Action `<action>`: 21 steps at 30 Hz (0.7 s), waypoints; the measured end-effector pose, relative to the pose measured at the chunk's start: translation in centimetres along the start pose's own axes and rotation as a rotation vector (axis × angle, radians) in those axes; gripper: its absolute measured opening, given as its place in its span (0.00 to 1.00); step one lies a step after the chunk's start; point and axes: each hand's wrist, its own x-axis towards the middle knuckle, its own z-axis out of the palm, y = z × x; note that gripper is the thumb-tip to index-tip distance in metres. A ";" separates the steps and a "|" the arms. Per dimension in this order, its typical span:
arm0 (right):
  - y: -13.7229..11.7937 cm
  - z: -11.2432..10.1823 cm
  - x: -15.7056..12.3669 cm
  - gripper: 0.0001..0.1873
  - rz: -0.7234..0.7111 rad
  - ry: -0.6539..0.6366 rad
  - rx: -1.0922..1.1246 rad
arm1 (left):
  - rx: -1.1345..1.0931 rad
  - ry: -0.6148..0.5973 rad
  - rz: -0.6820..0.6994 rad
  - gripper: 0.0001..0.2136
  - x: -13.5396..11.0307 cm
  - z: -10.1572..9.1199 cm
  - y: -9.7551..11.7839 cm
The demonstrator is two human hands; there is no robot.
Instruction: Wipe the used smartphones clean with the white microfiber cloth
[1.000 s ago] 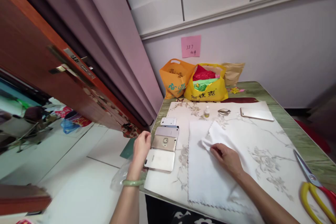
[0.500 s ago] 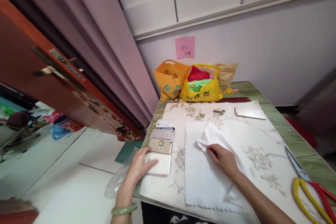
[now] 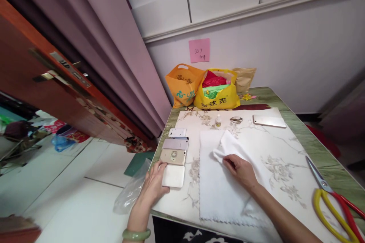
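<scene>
A white phone (image 3: 173,176) lies face down nearest me in a column of phones at the table's left edge. My left hand (image 3: 154,184) curves around its left end, fingertips at the upper corner and thumb at the lower one. Beyond it are a gold phone with a round ring (image 3: 168,157), a lilac phone (image 3: 174,144) and a small white phone (image 3: 177,132). A white cloth with a zigzag edge (image 3: 216,190) is spread to the right. My right hand (image 3: 241,171) pinches its folded-over part (image 3: 229,144).
Large scissors (image 3: 327,191) with yellow and red handles lie at the right. A small bottle (image 3: 218,120), glasses (image 3: 236,120) and another phone (image 3: 269,121) sit farther back. An orange bag (image 3: 184,87) and a yellow bag (image 3: 218,98) stand by the wall.
My left thumb has slid off the white phone's face down to its lower left corner. My right hand stays on the cloth. The view has shifted slightly.
</scene>
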 end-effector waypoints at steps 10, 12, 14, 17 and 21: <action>-0.1 0.0 0.1 0.14 0.011 0.002 0.027 | -0.100 0.025 0.093 0.34 -0.1 0.5 -1.1; -0.1 0.0 0.1 0.15 0.014 -0.001 0.030 | -0.174 0.053 0.161 0.34 -0.4 0.9 -1.5; -0.2 -0.1 0.1 0.16 0.014 0.000 0.032 | -0.218 0.091 0.215 0.33 -0.8 0.9 -1.7; -0.1 0.0 0.1 0.16 0.008 0.003 0.028 | -0.212 0.151 0.263 0.30 -1.3 0.2 -1.2; -0.1 0.0 0.1 0.16 0.009 0.007 0.015 | -0.145 0.181 0.321 0.27 -0.2 -1.6 0.6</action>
